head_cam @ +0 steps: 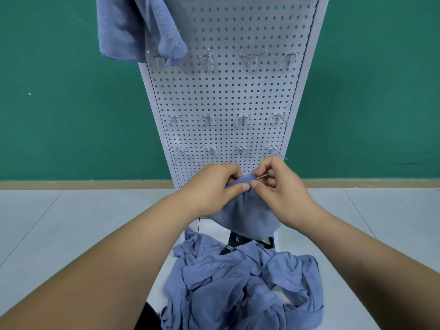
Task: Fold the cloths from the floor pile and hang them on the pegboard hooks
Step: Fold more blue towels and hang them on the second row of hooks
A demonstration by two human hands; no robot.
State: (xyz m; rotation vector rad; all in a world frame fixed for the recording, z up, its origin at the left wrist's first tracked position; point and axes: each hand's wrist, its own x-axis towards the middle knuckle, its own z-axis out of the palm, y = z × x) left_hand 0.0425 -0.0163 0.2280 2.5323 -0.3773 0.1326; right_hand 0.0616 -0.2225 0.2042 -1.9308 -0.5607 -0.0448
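A white pegboard (226, 96) stands upright in front of me with rows of metal hooks. My left hand (214, 186) grips the bunched top of a blue-grey cloth (245, 217) low on the board. My right hand (278, 186) pinches the same cloth right beside it, where the tip of a metal hook (262, 176) pokes out between the fingers. The cloth hangs down below both hands. Another blue cloth (138, 29) hangs from a hook at the board's top left. A pile of crumpled blue cloths (238, 282) lies on the floor at the board's foot.
Three rows of bare hooks (242, 119) run across the board above my hands. A green wall (71, 103) stands behind it, and pale floor tiles (71, 222) spread to both sides. A dark strap (234, 244) shows by the stand's base.
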